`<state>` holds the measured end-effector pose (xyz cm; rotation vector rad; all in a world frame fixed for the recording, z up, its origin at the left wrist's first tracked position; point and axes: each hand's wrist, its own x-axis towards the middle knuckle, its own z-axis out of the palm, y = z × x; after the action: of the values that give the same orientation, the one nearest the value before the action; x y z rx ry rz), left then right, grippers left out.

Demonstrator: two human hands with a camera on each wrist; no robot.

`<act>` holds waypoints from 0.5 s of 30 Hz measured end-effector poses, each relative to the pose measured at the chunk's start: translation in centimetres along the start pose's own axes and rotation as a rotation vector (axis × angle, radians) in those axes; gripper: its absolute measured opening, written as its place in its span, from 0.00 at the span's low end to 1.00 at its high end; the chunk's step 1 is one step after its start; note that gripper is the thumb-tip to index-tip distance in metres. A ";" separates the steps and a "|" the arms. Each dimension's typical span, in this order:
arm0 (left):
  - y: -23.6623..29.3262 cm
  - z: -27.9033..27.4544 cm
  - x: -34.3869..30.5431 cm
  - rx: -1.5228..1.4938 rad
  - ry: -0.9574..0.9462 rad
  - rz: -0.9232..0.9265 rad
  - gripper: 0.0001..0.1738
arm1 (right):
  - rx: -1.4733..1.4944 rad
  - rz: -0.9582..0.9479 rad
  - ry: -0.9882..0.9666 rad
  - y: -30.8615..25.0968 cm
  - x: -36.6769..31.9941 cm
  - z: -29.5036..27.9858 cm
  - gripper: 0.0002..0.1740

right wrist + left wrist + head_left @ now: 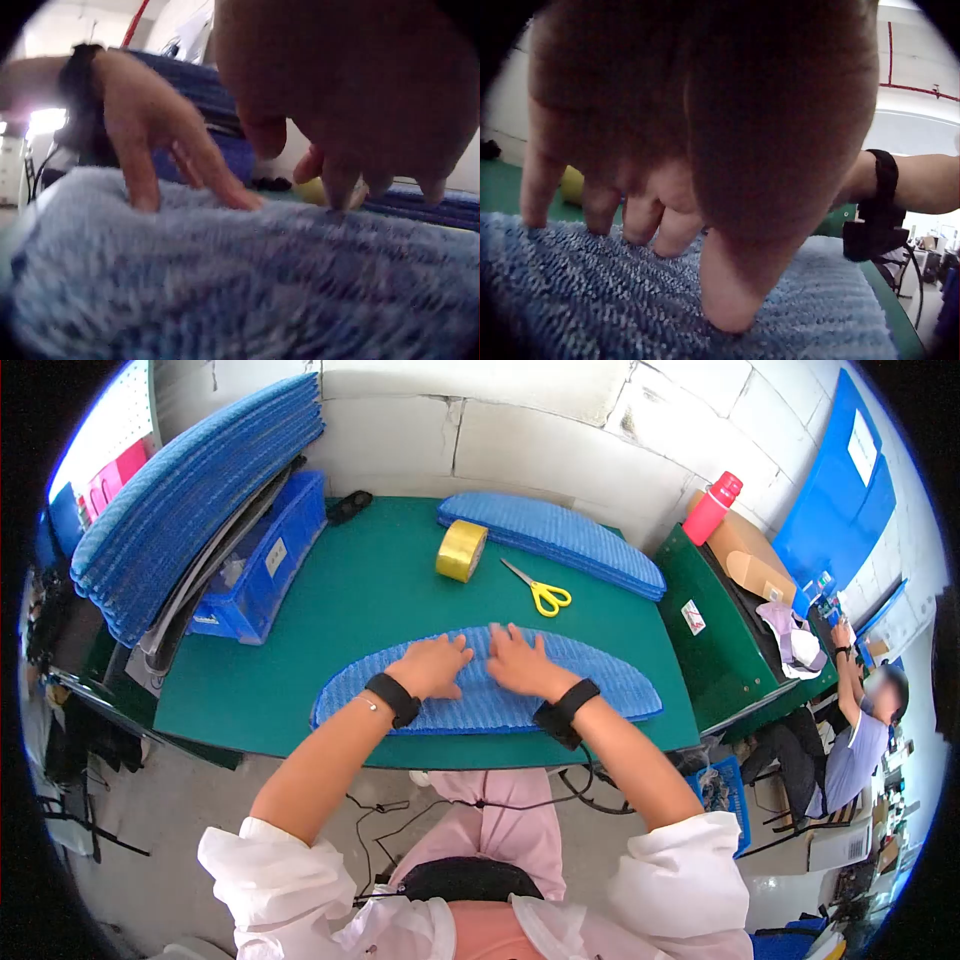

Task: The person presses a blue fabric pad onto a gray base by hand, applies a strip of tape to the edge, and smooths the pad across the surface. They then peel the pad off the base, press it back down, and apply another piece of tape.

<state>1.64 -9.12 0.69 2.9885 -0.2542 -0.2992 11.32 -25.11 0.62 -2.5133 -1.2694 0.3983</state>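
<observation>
A blue ribbed mop pad (480, 705), half-oval with a darker blue edge, lies flat on the green table near its front edge. My left hand (430, 668) rests its fingertips and thumb on the middle of the pad. In the left wrist view its fingers (641, 217) point down onto the pile. Beside it, my right hand (525, 665) is spread low over the pad, slightly blurred. The right wrist view shows its fingers (341, 180) extended close over the fabric, with nothing gripped.
Behind the pad lie yellow scissors (545, 595), a yellow tape roll (461, 551) and several stacked blue pads (550, 535). A taller pad stack (200, 500) leans over a blue crate (265, 575) at left. At right, a red bottle (712, 508) stands on a green cabinet (700, 630); another person (850, 750) sits beyond.
</observation>
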 end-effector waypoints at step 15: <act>-0.1 0.4 0.3 -0.015 0.009 0.010 0.38 | -0.011 0.033 -0.145 -1.1 0.0 -1.5 0.18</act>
<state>1.92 -9.10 0.25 2.9726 -0.2642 -0.2857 11.03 -24.69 2.43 -2.5570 -1.2858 0.5921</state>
